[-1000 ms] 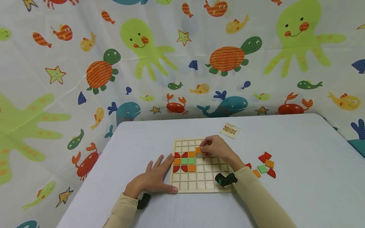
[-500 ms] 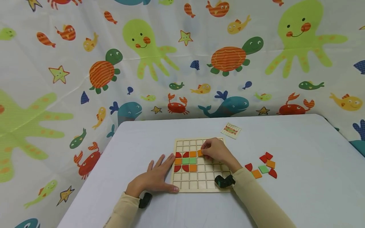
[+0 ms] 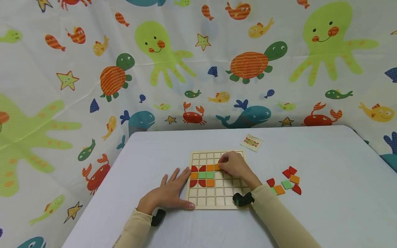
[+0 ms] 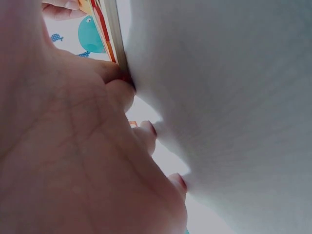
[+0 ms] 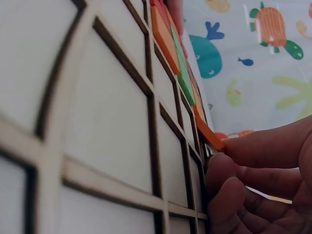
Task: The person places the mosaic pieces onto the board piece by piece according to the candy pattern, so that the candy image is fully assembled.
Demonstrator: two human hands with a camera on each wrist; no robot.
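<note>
My right hand (image 3: 234,166) pinches an orange square tile (image 3: 216,167) over the wooden grid board (image 3: 218,200). In the right wrist view that tile (image 5: 209,133) sits tilted at the fingertips, partly over a cell. Beside it on the board lie orange squares (image 3: 210,167), green squares (image 3: 202,175) and red quarter-round tiles (image 3: 193,183). With fingers spread, my left hand (image 3: 165,194) rests on the table against the board's left edge. The left wrist view shows the palm (image 4: 83,146) and the board's edge (image 4: 117,36) beside a finger.
Loose red, orange and green tiles (image 3: 286,185) lie right of the board on the white table (image 3: 338,179). A small pattern card (image 3: 252,142) lies behind the board. A curtain (image 3: 192,62) printed with sea animals hangs at the back.
My right hand has lowered the orange tile slightly, from above its row into line with the neighbouring orange tile. My left hand stays in place at the board's edge.
</note>
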